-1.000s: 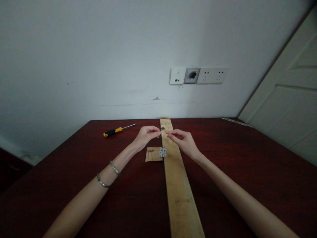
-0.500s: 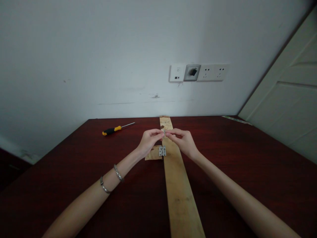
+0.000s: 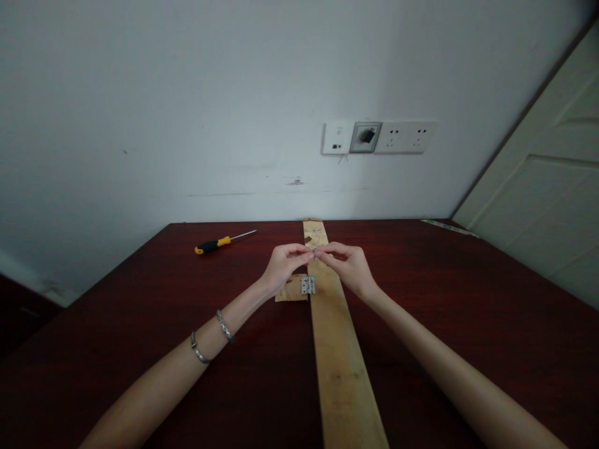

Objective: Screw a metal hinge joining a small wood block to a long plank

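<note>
My left hand (image 3: 286, 267) and my right hand (image 3: 350, 267) meet fingertip to fingertip above a long wooden board (image 3: 344, 368). Both are closed in a pinch around a tiny metallic piece (image 3: 315, 251), mostly covered by the fingers and too small to name. Just below my hands, a silver hinge (image 3: 307, 284) lies across the seam between the board and a short wooden block (image 3: 291, 289) at its left side. Two metal bracelets circle my left forearm.
A screwdriver (image 3: 218, 244) with a black and yellow handle lies at the left of the dark red table (image 3: 163, 299). Behind stands a white wall with sockets (image 3: 406, 137). A thin strip (image 3: 449, 228) rests at the back right, near a pale door (image 3: 552, 199).
Both hands hold nearly the same pose, with the fingertips shifted very slightly. The whole view has moved a little; the hinge, wood and screwdriver stay put.
</note>
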Demonstrator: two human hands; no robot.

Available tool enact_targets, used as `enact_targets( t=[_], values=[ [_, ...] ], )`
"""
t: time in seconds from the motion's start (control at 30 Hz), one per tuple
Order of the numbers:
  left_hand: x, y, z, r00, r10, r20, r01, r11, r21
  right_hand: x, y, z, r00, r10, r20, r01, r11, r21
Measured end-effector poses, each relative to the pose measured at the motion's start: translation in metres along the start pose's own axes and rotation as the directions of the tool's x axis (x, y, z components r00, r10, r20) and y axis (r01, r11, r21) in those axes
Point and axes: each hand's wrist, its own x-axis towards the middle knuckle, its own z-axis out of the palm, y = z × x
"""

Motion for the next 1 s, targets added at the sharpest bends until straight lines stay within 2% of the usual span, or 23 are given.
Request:
enact_targets(
  t=[0.17,0.3,0.4,0.5,0.63,0.73,0.83,1.0],
  values=[
    [0.0,0.0,0.0,1.0,0.01,0.028,-0.012,0.998,0.064,0.0,0.0,0.001,1.0,0.011,0.015,-0.012,1.0,0.015],
    [0.005,0.013,-0.011,0.99,0.05,0.132,-0.082,0.964,0.251,0.0,0.003,-0.001,0.999,0.039,0.018,-0.039,0.999,0.012],
    [0.01,0.024,-0.031,0.959,0.041,0.281,-0.175,0.863,0.473,0.002,0.008,-0.002,0.997,0.077,0.02,-0.077,0.997,0.015],
    [0.013,0.024,-0.053,0.901,-0.085,0.425,-0.217,0.762,0.611,0.001,0.015,-0.001,0.993,0.106,0.043,-0.107,0.994,0.019],
    [0.012,0.007,-0.071,0.845,-0.242,0.476,-0.262,0.59,0.764,-0.003,0.026,0.004,0.99,0.119,0.076,-0.119,0.993,0.006],
    [0.01,-0.009,-0.073,0.814,-0.329,0.479,-0.28,0.5,0.819,-0.007,0.033,0.008,0.989,0.113,0.093,-0.111,0.994,-0.023],
    [0.008,-0.019,-0.068,0.806,-0.325,0.495,-0.316,0.472,0.823,-0.011,0.038,0.01,0.991,0.094,0.09,-0.09,0.995,-0.054],
    [0.004,-0.024,-0.057,0.8,-0.313,0.512,-0.355,0.441,0.825,-0.015,0.039,0.012,0.994,0.075,0.079,-0.071,0.996,-0.05]
  ],
)
